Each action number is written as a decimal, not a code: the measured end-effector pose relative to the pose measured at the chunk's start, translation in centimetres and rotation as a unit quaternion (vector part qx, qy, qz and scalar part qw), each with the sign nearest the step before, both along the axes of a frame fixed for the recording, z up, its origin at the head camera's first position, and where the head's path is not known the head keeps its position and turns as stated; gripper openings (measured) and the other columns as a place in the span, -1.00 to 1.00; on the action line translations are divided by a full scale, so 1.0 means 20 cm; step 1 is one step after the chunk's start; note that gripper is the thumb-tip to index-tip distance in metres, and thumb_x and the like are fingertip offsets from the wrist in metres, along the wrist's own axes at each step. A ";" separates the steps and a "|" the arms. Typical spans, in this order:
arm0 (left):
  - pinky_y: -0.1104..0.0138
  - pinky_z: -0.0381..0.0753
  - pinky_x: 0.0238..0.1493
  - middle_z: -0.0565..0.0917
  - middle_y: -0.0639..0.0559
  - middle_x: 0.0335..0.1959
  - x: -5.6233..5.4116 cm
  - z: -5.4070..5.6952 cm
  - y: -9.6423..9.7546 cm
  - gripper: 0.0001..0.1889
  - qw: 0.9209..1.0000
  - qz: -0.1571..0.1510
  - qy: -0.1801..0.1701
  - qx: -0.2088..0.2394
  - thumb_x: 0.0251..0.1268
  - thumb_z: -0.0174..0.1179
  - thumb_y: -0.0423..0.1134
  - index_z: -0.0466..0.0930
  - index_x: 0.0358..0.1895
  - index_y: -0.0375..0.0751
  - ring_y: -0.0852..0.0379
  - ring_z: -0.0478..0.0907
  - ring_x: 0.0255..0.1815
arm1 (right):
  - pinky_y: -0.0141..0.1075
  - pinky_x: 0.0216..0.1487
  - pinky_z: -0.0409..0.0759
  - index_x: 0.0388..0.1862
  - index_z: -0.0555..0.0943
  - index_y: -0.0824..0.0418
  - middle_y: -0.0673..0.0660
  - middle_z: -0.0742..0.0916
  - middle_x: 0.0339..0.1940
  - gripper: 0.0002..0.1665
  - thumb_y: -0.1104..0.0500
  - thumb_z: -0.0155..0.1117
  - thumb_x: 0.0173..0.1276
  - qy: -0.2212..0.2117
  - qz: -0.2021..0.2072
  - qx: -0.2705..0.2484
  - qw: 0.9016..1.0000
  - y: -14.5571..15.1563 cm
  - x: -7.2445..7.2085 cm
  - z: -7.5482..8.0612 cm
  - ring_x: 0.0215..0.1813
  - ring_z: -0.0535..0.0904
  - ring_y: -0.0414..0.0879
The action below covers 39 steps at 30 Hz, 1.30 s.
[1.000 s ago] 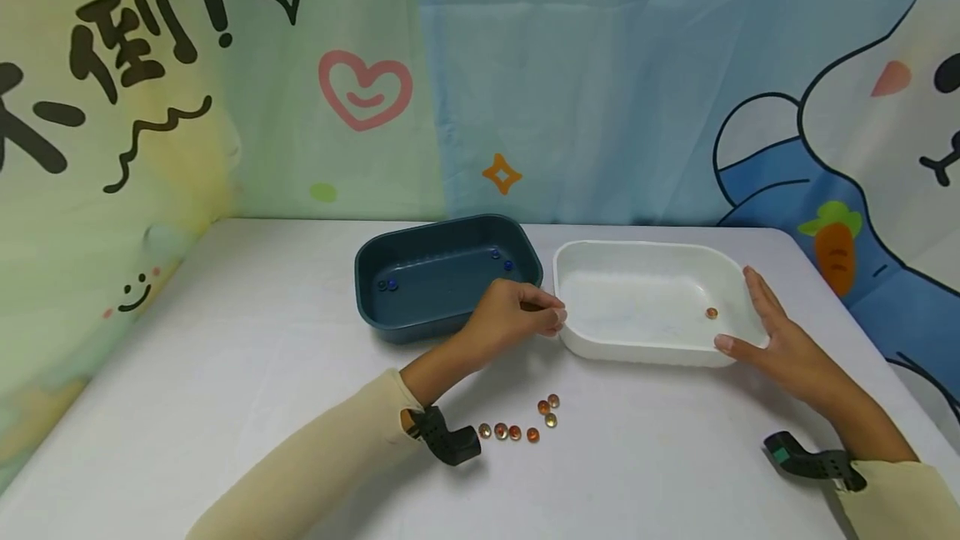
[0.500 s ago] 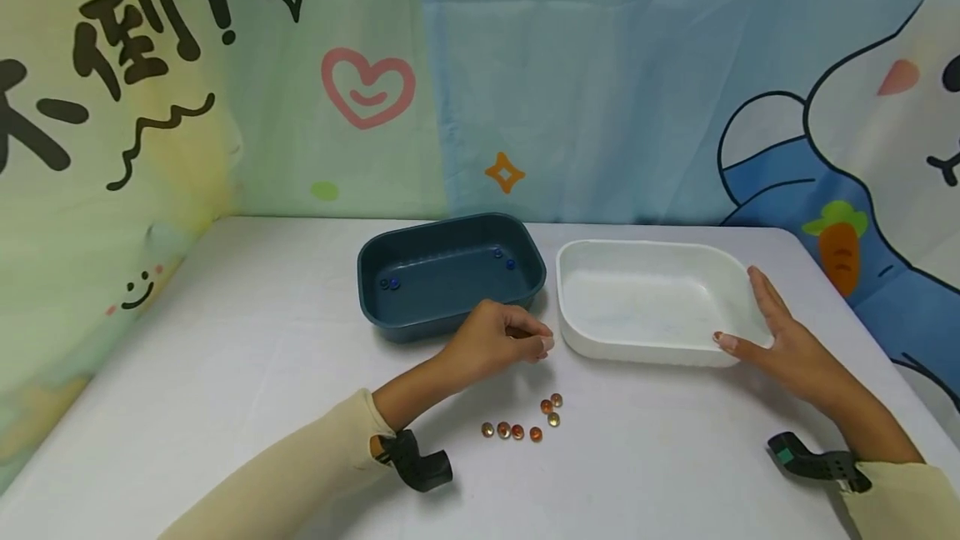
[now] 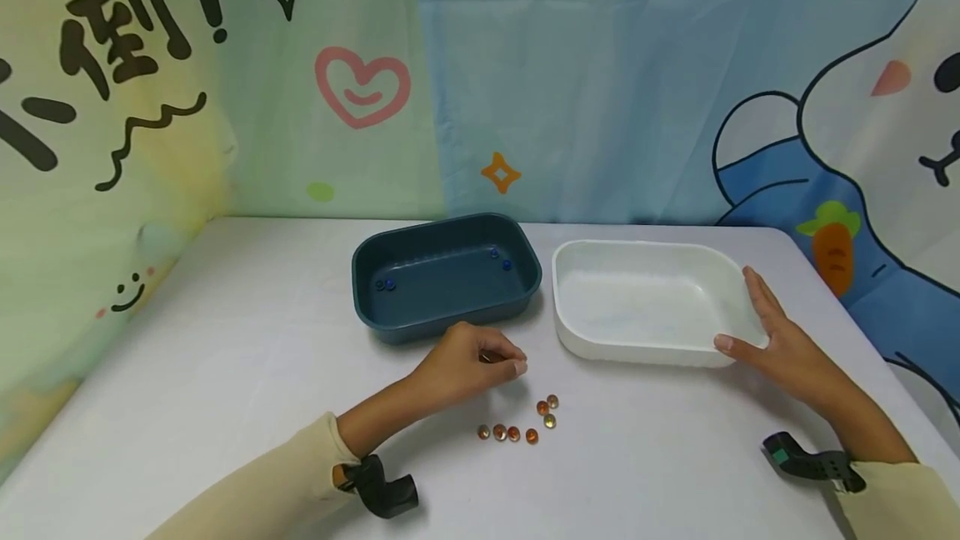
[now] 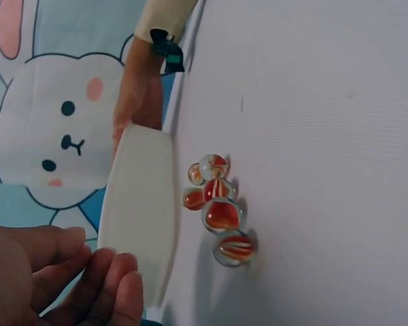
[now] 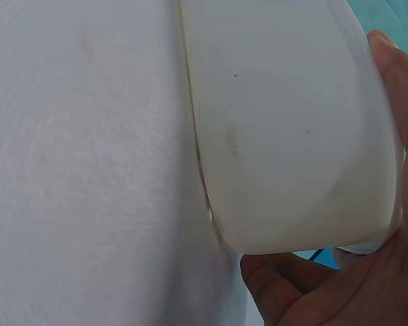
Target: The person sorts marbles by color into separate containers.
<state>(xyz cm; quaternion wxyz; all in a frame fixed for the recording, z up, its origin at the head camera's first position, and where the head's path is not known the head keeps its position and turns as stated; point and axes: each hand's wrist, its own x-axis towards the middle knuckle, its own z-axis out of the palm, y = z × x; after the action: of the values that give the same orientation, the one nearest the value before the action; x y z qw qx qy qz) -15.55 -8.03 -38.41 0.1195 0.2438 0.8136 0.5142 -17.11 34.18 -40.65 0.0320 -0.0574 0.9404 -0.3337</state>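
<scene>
My left hand (image 3: 461, 367) hovers over the table, left of a loose group of orange-red and clear glass marbles (image 3: 513, 433). Its fingers are loosely bent, and nothing shows between thumb and fingertips in the left wrist view, where striped marbles (image 4: 222, 214) lie beyond the fingertips. At the right end of a white plastic tray (image 3: 645, 352), my right hand (image 3: 798, 361) holds the wall, thumb over the near rim and fingers along the outside. The right wrist view shows that hand around the tray's end (image 5: 292, 136). No marble is visible inside the white tray.
A dark blue tray (image 3: 442, 325) stands left of the white one, with several blue marbles (image 3: 390, 284) in it. Behind the white-covered table (image 3: 225, 373) hangs a printed cloth (image 3: 600, 90). Each wrist carries a black camera.
My left hand has drawn back left and toward me from the white tray's edge. The orange marble visible in that tray, last near the right thumb, is now out of sight. The right hand stays put.
</scene>
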 end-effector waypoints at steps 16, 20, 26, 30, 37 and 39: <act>0.37 0.61 -0.20 0.71 0.14 -0.30 0.11 -0.05 -0.16 -0.89 0.999 -0.027 0.025 -0.034 0.21 0.32 -0.39 0.75 -0.22 -0.28 0.26 0.60 -0.29 | 0.55 -0.17 0.12 0.55 -0.47 -0.13 0.17 -0.34 0.56 0.24 -0.12 0.26 0.32 -0.002 -0.002 -0.004 1.000 0.00 0.00 0.00 0.41 -0.25 0.60; 0.38 0.61 -0.21 0.70 0.16 -0.30 0.13 -0.08 -0.19 -0.90 0.998 -0.026 0.023 -0.043 0.20 0.32 -0.40 0.75 -0.23 -0.26 0.27 0.60 -0.29 | 0.55 -0.16 0.11 0.55 -0.48 -0.12 0.16 -0.35 0.56 0.24 -0.12 0.26 0.33 -0.004 -0.001 -0.007 1.000 -0.01 0.00 0.01 0.41 -0.26 0.59; 0.39 0.61 -0.23 0.70 0.15 -0.33 0.17 -0.11 -0.20 -0.87 0.999 -0.032 0.014 -0.039 0.15 0.35 -0.45 0.74 -0.23 -0.26 0.28 0.59 -0.32 | 0.56 -0.14 0.09 0.55 -0.49 -0.11 0.16 -0.36 0.56 0.24 -0.12 0.25 0.33 -0.010 -0.003 -0.009 1.000 -0.01 0.00 0.01 0.42 -0.29 0.57; 0.39 0.60 -0.21 0.70 0.16 -0.32 0.19 -0.12 -0.20 -0.86 0.998 -0.030 0.017 -0.050 0.13 0.40 -0.36 0.74 -0.22 -0.21 0.28 0.58 -0.31 | 0.55 -0.16 0.10 0.55 -0.49 -0.12 0.17 -0.36 0.56 0.23 -0.12 0.25 0.33 -0.009 0.000 -0.009 1.000 -0.01 0.01 0.01 0.41 -0.27 0.60; 0.40 0.58 -0.16 0.70 0.15 -0.26 0.20 -0.14 -0.20 -0.83 0.997 -0.032 0.043 -0.053 0.11 0.42 -0.37 0.73 -0.20 -0.20 0.25 0.59 -0.26 | 0.55 -0.16 0.11 0.55 -0.48 -0.12 0.17 -0.35 0.56 0.24 -0.13 0.25 0.32 -0.007 -0.002 -0.006 1.000 -0.01 0.01 0.01 0.41 -0.24 0.61; 0.40 0.58 -0.16 0.70 0.16 -0.26 0.20 -0.14 -0.20 -0.81 0.997 -0.030 0.044 -0.054 0.09 0.42 -0.38 0.73 -0.19 -0.20 0.26 0.58 -0.25 | 0.55 -0.16 0.11 0.55 -0.48 -0.13 0.17 -0.35 0.56 0.23 -0.13 0.25 0.33 -0.007 -0.001 -0.007 1.000 -0.01 0.01 0.01 0.41 -0.25 0.60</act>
<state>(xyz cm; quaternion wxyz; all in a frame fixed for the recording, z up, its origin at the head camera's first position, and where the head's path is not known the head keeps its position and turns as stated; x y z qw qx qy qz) -11.46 -11.97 -41.27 0.1119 0.2841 0.8367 0.4546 -17.01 34.05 -40.49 0.0374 -0.0541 0.9378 -0.3410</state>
